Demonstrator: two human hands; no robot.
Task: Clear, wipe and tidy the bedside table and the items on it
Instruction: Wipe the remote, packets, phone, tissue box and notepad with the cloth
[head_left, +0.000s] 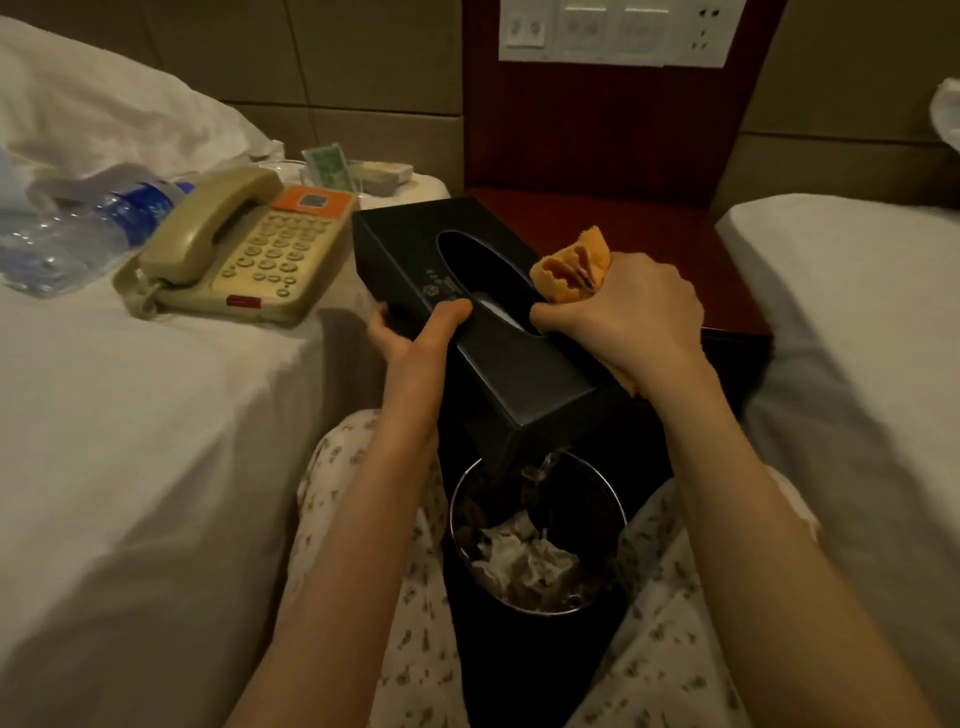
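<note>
Over the waste bin (454, 519), the left hand (410, 332) is gripping a black tissue box (519, 364) lying eleven-to-five o'clock; the right hand (639, 312), at three o'clock, is clutching an orange cloth (571, 270).

Dim and warm throughout. Darkest low in the middle, around the bin (456, 512). Soft, grainy, bent wide-angle at the edges. Blurred at far left, on the bottle (88, 228).

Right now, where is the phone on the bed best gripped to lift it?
Probably the phone base, from above across its two long sides, thumb pinning the handset: the handset merely lies in its cradle and could slip off.
</note>
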